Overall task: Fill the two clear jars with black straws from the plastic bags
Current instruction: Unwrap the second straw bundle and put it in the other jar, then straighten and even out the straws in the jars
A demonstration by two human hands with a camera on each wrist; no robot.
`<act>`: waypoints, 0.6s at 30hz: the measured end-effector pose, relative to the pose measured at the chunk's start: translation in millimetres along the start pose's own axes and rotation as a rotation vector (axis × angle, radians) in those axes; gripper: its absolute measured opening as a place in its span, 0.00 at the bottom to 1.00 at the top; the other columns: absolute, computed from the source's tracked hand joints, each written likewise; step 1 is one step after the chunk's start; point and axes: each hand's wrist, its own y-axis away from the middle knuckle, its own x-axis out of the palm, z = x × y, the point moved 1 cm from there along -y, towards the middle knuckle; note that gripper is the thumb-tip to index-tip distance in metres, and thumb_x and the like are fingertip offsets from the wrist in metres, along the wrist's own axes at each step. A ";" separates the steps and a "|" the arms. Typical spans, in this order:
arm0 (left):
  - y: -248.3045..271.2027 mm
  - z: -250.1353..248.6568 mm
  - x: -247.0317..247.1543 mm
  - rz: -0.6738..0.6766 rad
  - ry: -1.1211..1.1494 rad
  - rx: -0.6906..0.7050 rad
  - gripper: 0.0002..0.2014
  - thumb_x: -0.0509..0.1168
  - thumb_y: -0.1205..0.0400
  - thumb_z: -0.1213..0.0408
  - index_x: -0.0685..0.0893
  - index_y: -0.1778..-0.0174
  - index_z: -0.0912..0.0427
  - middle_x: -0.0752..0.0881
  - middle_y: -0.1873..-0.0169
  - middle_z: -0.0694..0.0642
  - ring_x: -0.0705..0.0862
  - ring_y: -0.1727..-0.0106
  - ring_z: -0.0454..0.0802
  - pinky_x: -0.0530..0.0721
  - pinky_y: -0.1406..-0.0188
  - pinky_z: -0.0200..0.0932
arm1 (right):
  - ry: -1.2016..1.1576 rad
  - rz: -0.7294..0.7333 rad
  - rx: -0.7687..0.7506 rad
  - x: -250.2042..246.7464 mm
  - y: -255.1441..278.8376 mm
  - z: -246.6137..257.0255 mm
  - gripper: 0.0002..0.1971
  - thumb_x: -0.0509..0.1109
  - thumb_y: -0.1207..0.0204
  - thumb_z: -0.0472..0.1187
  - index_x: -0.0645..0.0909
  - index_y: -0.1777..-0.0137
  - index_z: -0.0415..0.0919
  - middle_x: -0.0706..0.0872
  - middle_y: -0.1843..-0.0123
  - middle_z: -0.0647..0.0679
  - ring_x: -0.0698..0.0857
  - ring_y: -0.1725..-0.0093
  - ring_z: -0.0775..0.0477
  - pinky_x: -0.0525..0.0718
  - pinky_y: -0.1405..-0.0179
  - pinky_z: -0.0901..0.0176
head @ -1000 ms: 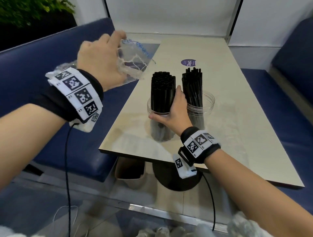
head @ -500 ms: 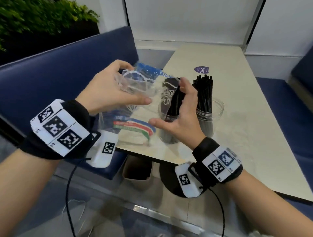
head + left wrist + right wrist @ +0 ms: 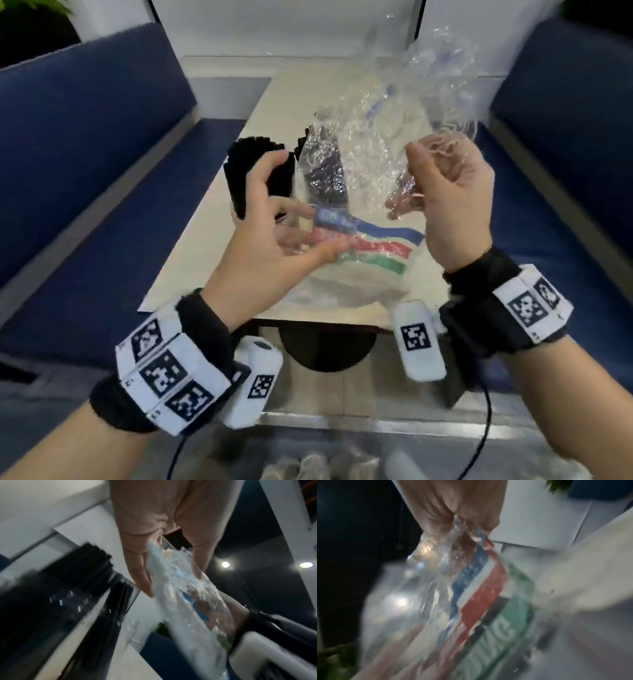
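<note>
Two hands, one item held between them. Item: clear plastic bag (image 3: 370, 192), crumpled, printed with blue, red and green stripes, raised above the beige surface (image 3: 205, 240); no straws visible inside it. Right hand (image 3: 452, 202): fingers curled into a near-fist, gripping a bunched upper portion of the bag; the right wrist view, heavily blurred, shows film gathered between thumb and fingers (image 3: 436, 524) and the striped print hanging below. Left hand (image 3: 270, 240): partly open, fingers spread and lightly bent, thumb up; fingertips pinch the bag's lower edge at the blue stripe. The left wrist view shows the film running between thumb and fingers (image 3: 137, 568). Black straws (image 3: 255, 174): two upright bundles standing just beyond the left hand, the left bundle partly hidden behind its thumb, the right bundle seen through the bag's film. Clear jars: one jar (image 3: 118, 601) shows in the left wrist view, beside the left hand's fingers, packed with straws (image 3: 80, 566) that rise above its rim; in the head view the jars are hidden behind hand and bag. Blue benches (image 3: 102, 171) flank the surface on both sides of the hands.
</note>
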 end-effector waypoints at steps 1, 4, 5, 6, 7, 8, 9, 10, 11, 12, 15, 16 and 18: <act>1.2 7.0 16.9 -0.002 0.007 0.045 0.41 0.77 0.34 0.58 0.58 0.35 0.31 0.79 0.52 0.48 0.88 0.59 0.41 0.86 0.55 0.35 | 0.029 -0.017 0.028 -12.2 -5.0 -4.6 0.05 0.67 0.22 0.34 0.74 0.57 0.38 0.80 0.78 0.56 0.78 0.82 0.54 0.79 0.86 0.63; -4.8 32.7 62.2 -0.021 -0.118 0.168 0.26 0.71 0.22 0.64 0.65 0.39 0.35 0.72 0.46 0.46 0.81 0.46 0.43 0.83 0.45 0.35 | 0.176 -0.076 0.140 -41.4 -18.0 -28.9 0.08 0.67 0.22 0.34 0.73 0.61 0.42 0.81 0.76 0.50 0.79 0.84 0.53 0.78 0.85 0.64; -8.0 41.1 75.1 -0.008 -0.168 0.159 0.21 0.69 0.21 0.60 0.69 0.37 0.39 0.70 0.42 0.48 0.78 0.39 0.47 0.80 0.37 0.40 | 0.244 -0.095 0.183 -50.1 -21.7 -39.3 0.08 0.67 0.22 0.35 0.73 0.62 0.43 0.80 0.74 0.47 0.80 0.83 0.51 0.79 0.83 0.61; -11.4 50.1 86.8 0.013 -0.211 0.115 0.18 0.68 0.20 0.57 0.73 0.35 0.44 0.67 0.37 0.49 0.74 0.32 0.50 0.75 0.30 0.44 | 0.303 -0.109 0.226 -57.9 -25.1 -50.0 0.08 0.67 0.22 0.36 0.72 0.62 0.44 0.80 0.73 0.45 0.80 0.81 0.48 0.80 0.80 0.58; -15.0 60.8 96.4 0.043 -0.248 0.052 0.20 0.68 0.21 0.55 0.75 0.34 0.49 0.63 0.33 0.52 0.69 0.27 0.50 0.69 0.25 0.43 | 0.336 -0.121 0.267 -64.0 -28.2 -61.8 0.08 0.67 0.22 0.36 0.70 0.60 0.44 0.80 0.70 0.43 0.81 0.79 0.46 0.81 0.79 0.55; -18.8 71.9 104.9 0.080 -0.271 -0.008 0.21 0.68 0.21 0.56 0.75 0.32 0.52 0.60 0.28 0.54 0.64 0.24 0.48 0.65 0.23 0.41 | 0.350 -0.124 0.312 -68.3 -30.5 -72.1 0.08 0.67 0.23 0.36 0.69 0.55 0.44 0.81 0.64 0.41 0.83 0.75 0.44 0.82 0.77 0.54; -22.7 82.1 112.8 0.116 -0.287 -0.060 0.22 0.68 0.21 0.58 0.75 0.30 0.55 0.56 0.24 0.56 0.61 0.23 0.46 0.62 0.22 0.38 | 0.385 -0.121 0.355 -72.1 -31.6 -81.8 0.12 0.68 0.24 0.36 0.67 0.48 0.44 0.81 0.54 0.39 0.86 0.65 0.42 0.86 0.71 0.54; -26.5 90.7 119.7 0.143 -0.308 -0.098 0.23 0.67 0.20 0.60 0.74 0.29 0.57 0.54 0.22 0.57 0.60 0.21 0.48 0.62 0.22 0.39 | 0.500 -0.105 0.362 -76.4 -32.5 -91.5 0.21 0.71 0.25 0.36 0.64 0.38 0.44 0.77 0.41 0.37 0.84 0.49 0.40 0.86 0.55 0.56; -30.3 97.8 125.1 0.161 -0.335 -0.125 0.23 0.66 0.19 0.61 0.73 0.27 0.58 0.52 0.21 0.58 0.59 0.20 0.50 0.63 0.21 0.42 | 0.690 -0.052 0.322 -81.6 -33.5 -100.5 0.33 0.73 0.27 0.38 0.58 0.28 0.42 0.69 0.30 0.36 0.76 0.34 0.39 0.78 0.37 0.55; -33.8 104.5 129.9 0.182 -0.375 -0.152 0.23 0.64 0.18 0.62 0.71 0.26 0.60 0.52 0.20 0.59 0.59 0.19 0.53 0.62 0.20 0.43 | 0.875 0.030 0.236 -84.9 -33.1 -106.1 0.40 0.73 0.28 0.42 0.53 0.22 0.39 0.62 0.24 0.35 0.66 0.25 0.39 0.67 0.27 0.53; -44.0 117.7 141.7 0.279 -0.600 -0.196 0.22 0.57 0.15 0.59 0.68 0.24 0.58 0.53 0.19 0.61 0.55 0.19 0.57 0.58 0.21 0.46 | 1.253 0.573 0.018 -84.5 -31.3 -122.1 0.37 0.54 0.26 0.61 0.57 0.20 0.42 0.59 0.19 0.36 0.58 0.20 0.33 0.57 0.20 0.40; -45.0 119.7 144.2 0.307 -0.723 -0.164 0.21 0.57 0.14 0.57 0.70 0.25 0.58 0.57 0.20 0.61 0.57 0.20 0.59 0.62 0.23 0.49 | 1.325 0.786 0.042 -83.5 -31.3 -132.5 0.36 0.47 0.26 0.62 0.58 0.20 0.46 0.57 0.17 0.39 0.55 0.18 0.34 0.54 0.19 0.40; -46.6 118.1 150.7 0.280 -0.982 0.011 0.16 0.64 0.19 0.56 0.82 0.37 0.57 0.74 0.28 0.60 0.70 0.28 0.59 0.74 0.34 0.50 | 1.424 1.069 0.157 -81.2 -30.4 -152.5 0.29 0.45 0.19 0.57 0.53 0.19 0.51 0.50 0.15 0.43 0.50 0.16 0.37 0.48 0.17 0.42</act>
